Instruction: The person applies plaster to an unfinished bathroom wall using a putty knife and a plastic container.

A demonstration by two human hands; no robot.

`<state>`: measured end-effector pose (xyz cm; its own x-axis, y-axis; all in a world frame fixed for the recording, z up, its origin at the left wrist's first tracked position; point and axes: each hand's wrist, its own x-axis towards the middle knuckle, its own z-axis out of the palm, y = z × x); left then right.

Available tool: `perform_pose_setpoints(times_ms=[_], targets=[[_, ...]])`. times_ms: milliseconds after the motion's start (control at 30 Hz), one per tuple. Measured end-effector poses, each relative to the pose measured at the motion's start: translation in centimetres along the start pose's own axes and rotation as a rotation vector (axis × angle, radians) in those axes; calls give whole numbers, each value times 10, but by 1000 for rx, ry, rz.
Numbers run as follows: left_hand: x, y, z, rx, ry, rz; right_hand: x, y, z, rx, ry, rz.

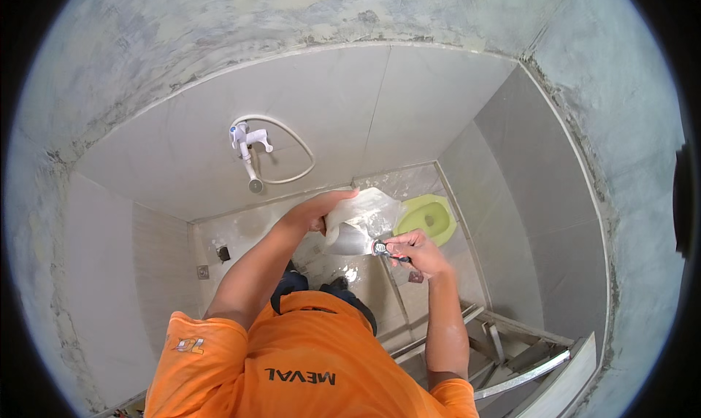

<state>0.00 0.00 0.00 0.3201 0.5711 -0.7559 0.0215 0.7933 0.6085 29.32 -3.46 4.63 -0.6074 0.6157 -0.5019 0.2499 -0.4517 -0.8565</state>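
Whitish sheet (374,202) hangs mid-view, my left hand (328,202) apparently gripping its edge; from here I'd steady that side, keep the broad metal blade (347,240) low-angled, and guide it by the black handle (381,249) clenched in my right hand (416,248), near the squat toilet (444,228)
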Motion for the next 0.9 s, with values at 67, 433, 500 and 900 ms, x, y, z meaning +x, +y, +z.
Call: perform_pose_setpoints(times_ms=[67,433,500,900], targets=[[-3,5,5,-270,-19,54,3,14,-5,184,-31,-51],[-49,39,0,-855,-243,707,17,-43,11,593,6,-460],[-68,52,2,-874,-277,702,18,-61,11,592,-24,-514],[-77,119,-25,-812,-366,820,30,-144,6,703,69,-742]])
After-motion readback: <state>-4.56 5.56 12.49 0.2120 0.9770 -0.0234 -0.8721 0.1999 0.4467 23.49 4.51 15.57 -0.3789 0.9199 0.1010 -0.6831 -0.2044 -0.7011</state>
